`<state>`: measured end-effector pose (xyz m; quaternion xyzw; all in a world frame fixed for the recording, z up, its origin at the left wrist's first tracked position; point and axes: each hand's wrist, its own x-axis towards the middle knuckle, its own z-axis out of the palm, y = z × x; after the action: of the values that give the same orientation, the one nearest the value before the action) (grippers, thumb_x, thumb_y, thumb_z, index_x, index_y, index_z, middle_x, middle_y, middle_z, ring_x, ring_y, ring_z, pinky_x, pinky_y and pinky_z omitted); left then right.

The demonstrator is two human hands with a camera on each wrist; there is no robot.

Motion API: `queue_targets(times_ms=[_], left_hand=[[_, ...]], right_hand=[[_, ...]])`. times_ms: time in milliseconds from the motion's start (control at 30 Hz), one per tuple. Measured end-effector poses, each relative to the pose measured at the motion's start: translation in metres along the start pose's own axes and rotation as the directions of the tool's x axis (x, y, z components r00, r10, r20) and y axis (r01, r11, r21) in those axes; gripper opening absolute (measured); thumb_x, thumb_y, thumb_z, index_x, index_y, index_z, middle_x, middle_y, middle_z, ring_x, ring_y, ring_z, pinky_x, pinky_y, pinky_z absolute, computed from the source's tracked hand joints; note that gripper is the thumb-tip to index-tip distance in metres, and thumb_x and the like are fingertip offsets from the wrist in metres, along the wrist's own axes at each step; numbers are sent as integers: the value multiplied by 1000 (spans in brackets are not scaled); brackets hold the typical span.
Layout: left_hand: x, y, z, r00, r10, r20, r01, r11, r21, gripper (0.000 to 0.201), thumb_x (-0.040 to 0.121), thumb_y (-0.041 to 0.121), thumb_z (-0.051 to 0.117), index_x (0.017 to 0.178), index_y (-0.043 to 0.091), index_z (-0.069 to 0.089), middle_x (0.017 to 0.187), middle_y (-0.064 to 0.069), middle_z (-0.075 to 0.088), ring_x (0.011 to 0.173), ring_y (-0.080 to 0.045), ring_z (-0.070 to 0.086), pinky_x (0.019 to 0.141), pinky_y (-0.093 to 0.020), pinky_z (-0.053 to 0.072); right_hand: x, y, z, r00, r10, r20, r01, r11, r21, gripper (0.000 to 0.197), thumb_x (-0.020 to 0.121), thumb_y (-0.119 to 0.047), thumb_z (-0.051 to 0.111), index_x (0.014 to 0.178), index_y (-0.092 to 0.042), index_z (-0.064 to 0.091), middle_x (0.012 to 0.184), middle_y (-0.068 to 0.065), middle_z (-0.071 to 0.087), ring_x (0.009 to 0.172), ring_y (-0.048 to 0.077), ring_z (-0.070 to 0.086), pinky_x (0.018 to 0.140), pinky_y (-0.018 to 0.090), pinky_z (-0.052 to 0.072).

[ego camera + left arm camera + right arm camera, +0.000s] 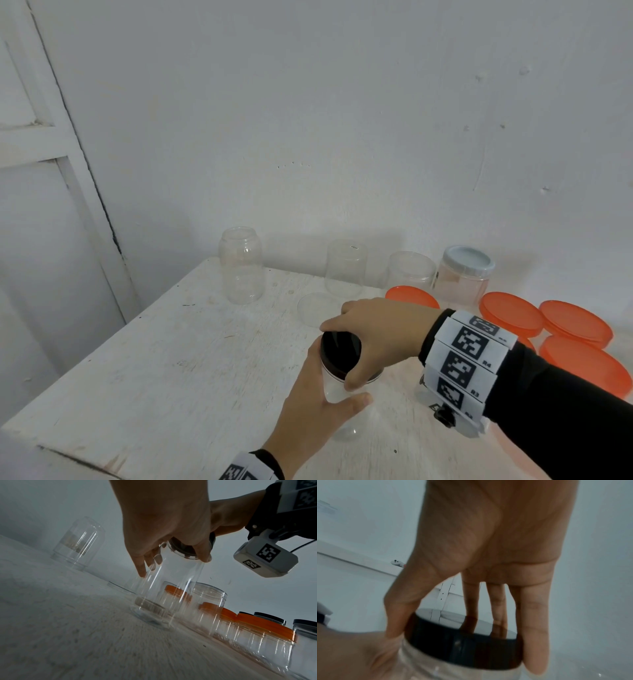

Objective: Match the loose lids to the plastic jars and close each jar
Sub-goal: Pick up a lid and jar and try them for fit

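A tall clear plastic jar [342, 421] stands upright on the white table [154, 359] near its front. A black lid [337, 349] sits on the jar's mouth. My left hand [337, 389] grips the jar's wall just below the lid, thumb on the near side. From the right, my right hand [342, 356] reaches over and holds the lid's rim between thumb and fingers. The right wrist view shows the black lid [462, 649] between my right thumb and fingers [534, 649]. In the left wrist view the jar [164, 595] rests on the table, the lid [185, 550] on top.
At the back stand an open clear jar [241, 265], two upturned clear jars [346, 267], and a jar with a pale blue lid [466, 274]. A clear lid [315, 308] lies flat. Several orange-lidded jars [510, 313] crowd the right side. The table edge runs along the front left.
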<state>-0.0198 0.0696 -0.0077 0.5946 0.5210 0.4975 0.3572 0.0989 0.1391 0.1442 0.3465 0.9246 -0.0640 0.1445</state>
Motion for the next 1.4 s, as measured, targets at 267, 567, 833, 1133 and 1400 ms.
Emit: queue_targets(times_ms=[267,567,833,1133,1400], left_hand=[[0,6,1,999,38,8,-38,999,3,91,67,54,74,142,41,24,131,41,37,127,13,37,100,-15,34],[-1,1,2,1000,-2,-14,2,1000,20,82,62,58,75,123,63,22,123,46,38,121,18,37,88,-3,35],[-1,3,2,999,37,13,-37,999,2,86,69,51,76,137,50,24,133,36,41,127,10,39,98,-12,37],[-3,2,2,1000,13,-11,-13,1000,11,82,66,52,77,126,59,22,125,46,37,123,18,36,89,-1,34],[-2,2,3,1000,7,7,-7,1000,-9,82,64,51,77,127,56,24,123,44,41,121,16,40,88,0,35]], right_hand=[[3,-5,17,978,128,-164,-128,992,12,63,68,-75,58,102,-22,53,85,-6,49,71,10,48,56,25,36],[-4,5,-1,999,24,34,-27,995,94,84,71,-56,74,143,-37,34,123,-8,45,114,15,47,93,37,48],[-1,2,16,983,108,-150,-102,994,43,67,66,-77,59,106,-24,53,87,-8,49,79,13,52,63,28,46],[-3,2,-3,992,78,102,-90,989,117,88,71,-58,73,144,-33,32,124,-8,42,113,17,49,92,38,49],[-4,2,8,999,32,-41,-30,998,47,65,69,-56,70,124,-29,48,99,-8,48,91,17,53,74,34,52]])
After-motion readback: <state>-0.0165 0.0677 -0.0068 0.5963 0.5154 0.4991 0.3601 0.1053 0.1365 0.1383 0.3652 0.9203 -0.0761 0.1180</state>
